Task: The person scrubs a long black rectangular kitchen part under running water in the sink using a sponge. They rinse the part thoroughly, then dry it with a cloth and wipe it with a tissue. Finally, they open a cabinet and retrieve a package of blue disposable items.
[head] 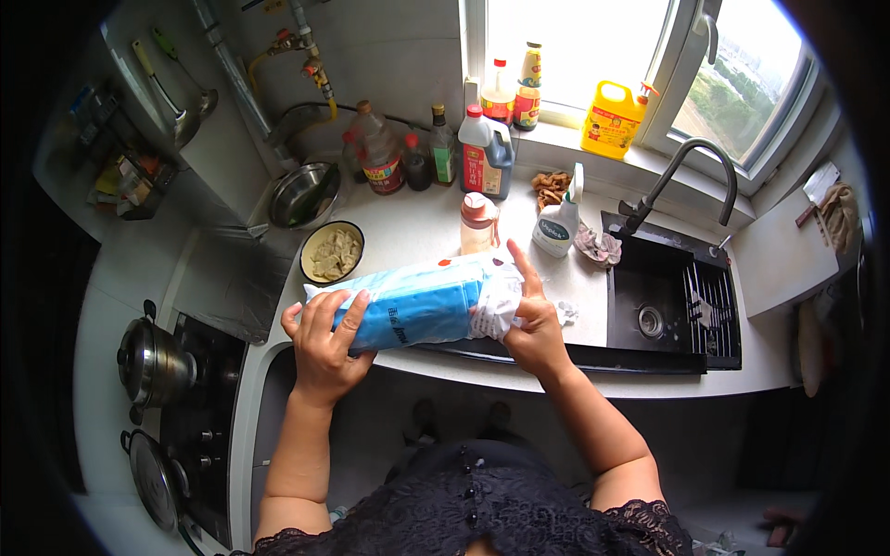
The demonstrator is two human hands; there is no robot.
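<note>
Both hands hold a blue pack in white plastic wrapping [417, 313] above the front edge of the counter. My left hand [330, 347] grips its left end, fingers spread over the top and thumb underneath. At the other end the wrapping is bunched into a crumpled white plastic end [497, 302], held by my right hand [539, 326] with the index finger pointing up. Just behind the pack stands a bottle with a pink lid [478, 222]. Beyond its left end is a cream enamel bowl [306, 263] of pale dumplings [336, 257].
A white spray bottle [556, 226] and a crumpled cloth [598, 247] lie left of the black sink [643, 285] with its faucet [695, 149]. Vinegar jug [487, 156], sauce bottles [379, 149] and a steel bowl [285, 198] line the back. A pot [149, 365] sits on the stove at left.
</note>
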